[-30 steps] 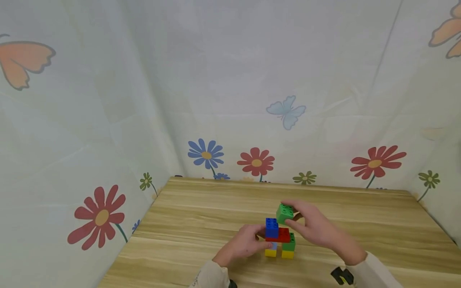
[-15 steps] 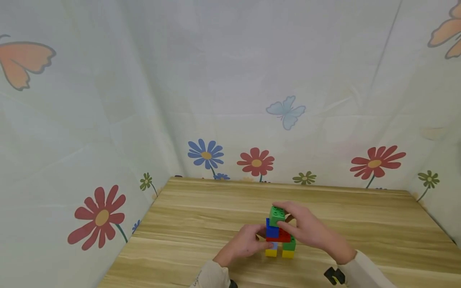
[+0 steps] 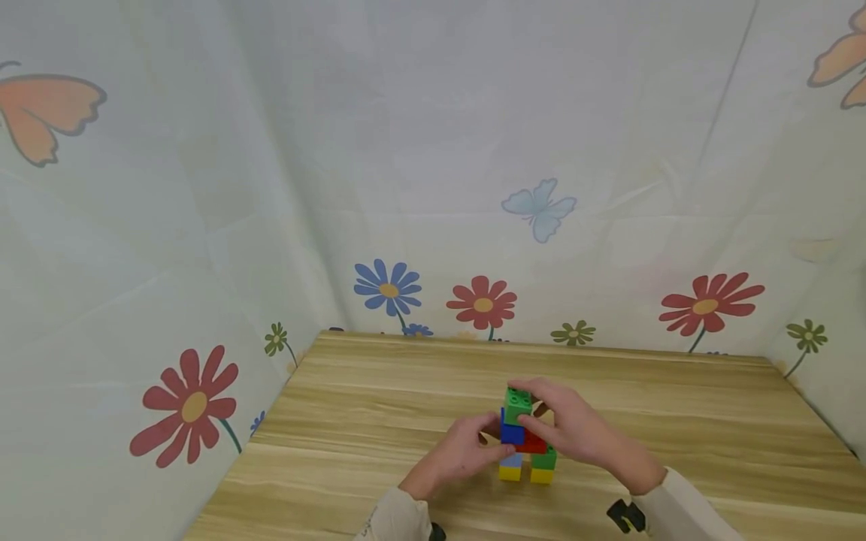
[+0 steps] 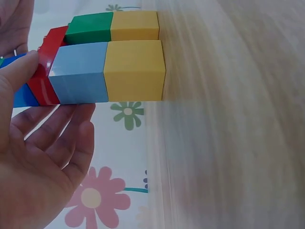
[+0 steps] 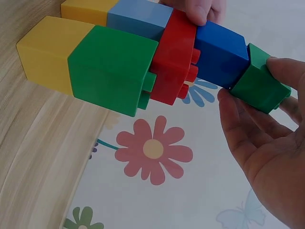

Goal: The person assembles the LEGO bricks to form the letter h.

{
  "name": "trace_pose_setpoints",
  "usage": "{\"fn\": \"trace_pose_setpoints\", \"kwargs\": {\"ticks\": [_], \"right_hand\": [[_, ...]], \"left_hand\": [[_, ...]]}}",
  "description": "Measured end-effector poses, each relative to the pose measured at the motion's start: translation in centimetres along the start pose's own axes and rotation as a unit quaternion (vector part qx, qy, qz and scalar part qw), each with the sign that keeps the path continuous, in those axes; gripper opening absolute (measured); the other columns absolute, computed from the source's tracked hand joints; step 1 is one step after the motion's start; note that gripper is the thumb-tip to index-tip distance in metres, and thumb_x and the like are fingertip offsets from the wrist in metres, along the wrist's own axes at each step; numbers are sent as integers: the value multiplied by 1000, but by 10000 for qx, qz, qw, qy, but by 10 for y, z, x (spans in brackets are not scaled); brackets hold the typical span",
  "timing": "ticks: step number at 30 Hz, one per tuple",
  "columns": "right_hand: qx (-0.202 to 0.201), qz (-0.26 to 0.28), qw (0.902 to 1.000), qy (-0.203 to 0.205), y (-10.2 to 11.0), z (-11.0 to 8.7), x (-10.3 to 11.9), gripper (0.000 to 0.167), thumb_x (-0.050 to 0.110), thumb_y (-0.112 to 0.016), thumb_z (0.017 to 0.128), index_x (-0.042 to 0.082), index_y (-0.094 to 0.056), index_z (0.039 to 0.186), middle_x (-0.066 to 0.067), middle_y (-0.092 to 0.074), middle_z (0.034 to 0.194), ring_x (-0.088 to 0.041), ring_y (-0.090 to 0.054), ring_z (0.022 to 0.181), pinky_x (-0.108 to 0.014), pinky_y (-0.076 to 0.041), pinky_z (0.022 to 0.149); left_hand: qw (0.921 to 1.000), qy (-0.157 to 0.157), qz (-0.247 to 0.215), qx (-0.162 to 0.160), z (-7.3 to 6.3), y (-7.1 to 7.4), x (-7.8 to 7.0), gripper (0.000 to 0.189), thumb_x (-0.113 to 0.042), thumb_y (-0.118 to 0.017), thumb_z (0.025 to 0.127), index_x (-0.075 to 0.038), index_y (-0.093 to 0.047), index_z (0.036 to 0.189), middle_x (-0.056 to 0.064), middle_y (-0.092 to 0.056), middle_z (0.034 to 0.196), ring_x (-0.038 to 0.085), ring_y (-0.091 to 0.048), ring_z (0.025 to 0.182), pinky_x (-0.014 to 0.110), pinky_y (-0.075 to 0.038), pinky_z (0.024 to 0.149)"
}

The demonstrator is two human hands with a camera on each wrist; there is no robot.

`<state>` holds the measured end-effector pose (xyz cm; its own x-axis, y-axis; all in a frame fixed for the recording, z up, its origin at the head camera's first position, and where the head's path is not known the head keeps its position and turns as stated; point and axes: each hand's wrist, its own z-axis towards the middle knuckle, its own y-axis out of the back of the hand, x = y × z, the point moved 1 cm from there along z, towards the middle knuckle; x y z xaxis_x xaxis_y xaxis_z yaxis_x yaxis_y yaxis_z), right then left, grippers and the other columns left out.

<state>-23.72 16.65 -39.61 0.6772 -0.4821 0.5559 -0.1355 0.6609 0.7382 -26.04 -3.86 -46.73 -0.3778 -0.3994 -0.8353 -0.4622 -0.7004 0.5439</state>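
A small structure of toy building bricks stands on the table. One leg has a yellow brick [image 4: 136,71] under a light blue brick [image 4: 78,76]; the other has a yellow brick [image 5: 52,52] under a green brick [image 5: 112,67]. Across both legs lies a red brick [image 5: 174,57], with a blue brick [image 5: 221,52] above its left end. My left hand [image 3: 463,451] grips the structure around the red brick, thumb in front and fingers behind. On top, my right hand [image 3: 575,424] pinches another green brick [image 5: 259,78], which meets the blue brick at a slight tilt.
The wooden table [image 3: 379,376] reaches back to a hanging cloth [image 3: 419,150] printed with flowers and butterflies. The cloth also rises along the left and right sides. A dark strap piece [image 3: 625,516] shows by the right sleeve.
My right hand has carried the green brick left and onto the blue brick, where it then shifts slightly. The left hand keeps its grip, its thumb a little higher.
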Motion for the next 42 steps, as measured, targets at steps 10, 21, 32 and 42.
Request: {"fn": "trace_pose_setpoints", "kwargs": {"ticks": [10,21,32,42], "right_hand": [[-23,-211,9998,-3,-1,1,4,53,10,-72,85,10,-49,132,2,-59,115,-11,-58,96,-27,-52,76],[-65,-264,9995,147,-1,1,4,52,10,-70,86,9,-48,133,1,-59,115,-12,-58,95,-27,-52,75],[43,-323,9993,158,0,4,6,52,9,-71,85,10,-50,132,3,-59,112,-10,-57,94,-26,-52,75],[40,-19,9999,107,0,5,7,55,6,-76,80,10,-53,130,5,-60,110,-8,-58,92,-26,-52,76]], "left_hand": [[10000,33,-87,-26,0,0,-2,28,-35,-65,90,-22,-63,114,-15,-63,97,2,-57,90,25,-46,76],[9997,248,-47,-39,1,0,-5,27,-40,-63,90,-26,-63,113,-17,-63,97,2,-57,91,27,-46,78],[9999,144,-47,35,2,1,-5,32,-40,-63,90,-24,-61,119,-17,-63,99,2,-57,91,26,-46,77],[10000,88,33,-12,2,1,-6,30,-40,-62,90,-25,-62,117,-17,-64,99,1,-58,90,26,-47,75]]}}
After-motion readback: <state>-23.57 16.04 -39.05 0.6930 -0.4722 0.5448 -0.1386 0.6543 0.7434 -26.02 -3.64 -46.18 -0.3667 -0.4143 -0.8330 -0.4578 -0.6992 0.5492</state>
